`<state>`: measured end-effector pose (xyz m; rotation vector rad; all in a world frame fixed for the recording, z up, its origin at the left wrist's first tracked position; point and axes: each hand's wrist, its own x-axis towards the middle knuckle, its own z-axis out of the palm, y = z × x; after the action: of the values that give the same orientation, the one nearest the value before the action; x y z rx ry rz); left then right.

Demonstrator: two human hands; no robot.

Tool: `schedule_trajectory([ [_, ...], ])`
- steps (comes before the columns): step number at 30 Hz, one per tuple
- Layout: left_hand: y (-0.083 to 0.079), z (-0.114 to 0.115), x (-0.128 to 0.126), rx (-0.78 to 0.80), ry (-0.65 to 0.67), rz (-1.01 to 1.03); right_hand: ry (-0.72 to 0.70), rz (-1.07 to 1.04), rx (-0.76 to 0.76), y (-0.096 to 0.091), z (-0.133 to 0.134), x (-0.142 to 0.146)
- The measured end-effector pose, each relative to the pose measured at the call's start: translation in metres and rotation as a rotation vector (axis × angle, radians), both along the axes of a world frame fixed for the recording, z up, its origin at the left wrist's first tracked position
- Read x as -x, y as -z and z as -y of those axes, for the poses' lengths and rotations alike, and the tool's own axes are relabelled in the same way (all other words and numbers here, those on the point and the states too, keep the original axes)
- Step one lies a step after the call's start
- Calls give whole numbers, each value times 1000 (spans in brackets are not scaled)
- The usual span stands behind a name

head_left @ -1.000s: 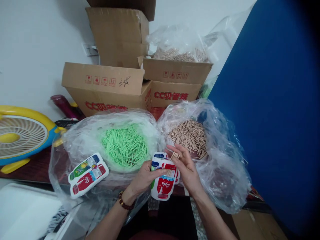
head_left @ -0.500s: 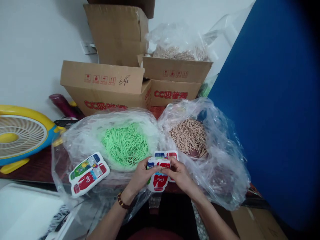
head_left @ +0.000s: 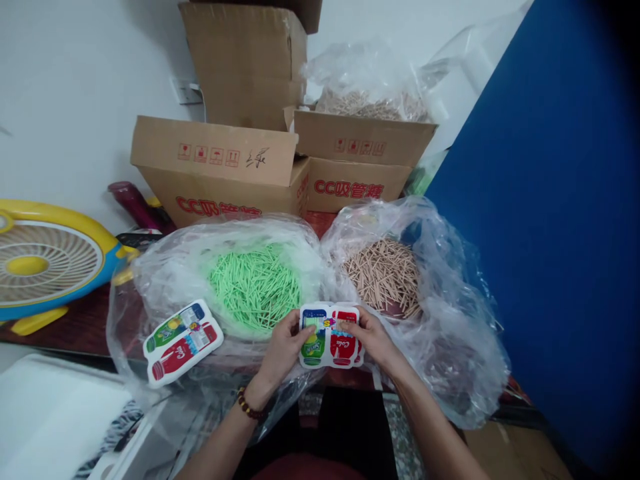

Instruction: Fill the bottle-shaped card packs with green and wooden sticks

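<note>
Between both hands is a small stack of flat white-edged candy packs, printed with a green Sprite bottle and a red Cola bottle. My left hand is closed on the stack's left edge, thumb on the printed face. On the right edge, my right hand grips it the same way. Similar packs lie tilted at the left on clear plastic. Just beyond my hands are a pile of thin green sticks and a pile of brown sticks, each in an opened plastic bag.
Two cardboard boxes with red print, a left one and a right one, stand behind the bags. A yellow and blue fan is at far left. A blue panel rises on the right. A purple bottle lies near the fan.
The held packs were offset and partly overlapping; now they sit nearly aligned, printed face flat toward me. My hands have moved apart to the two side edges. The view has shifted slightly.
</note>
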<state>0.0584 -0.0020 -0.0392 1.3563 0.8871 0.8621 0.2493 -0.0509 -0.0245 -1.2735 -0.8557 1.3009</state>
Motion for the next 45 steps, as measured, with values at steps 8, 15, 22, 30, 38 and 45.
schedule_trajectory([
  [8, 12, -5, -4, -330, -101, -400, 61, 996, 121, 3, 3, -7],
  [15, 11, 3, 24, -442, -187, -458, 188, 1409, 64, -5, 16, -7],
  [22, 9, -23, 166, -607, -587, -880, 110, 1136, -174, -13, 10, 5],
  [30, 3, -48, 228, -491, -519, -1423, -422, 1368, -405, -27, -75, 94],
  [38, 3, -68, 242, -410, -482, -1401, -505, 1760, -418, -14, -144, 107],
  [45, 1, -91, 255, -308, -344, -1200, -562, 1814, -470, -8, -158, 109],
])
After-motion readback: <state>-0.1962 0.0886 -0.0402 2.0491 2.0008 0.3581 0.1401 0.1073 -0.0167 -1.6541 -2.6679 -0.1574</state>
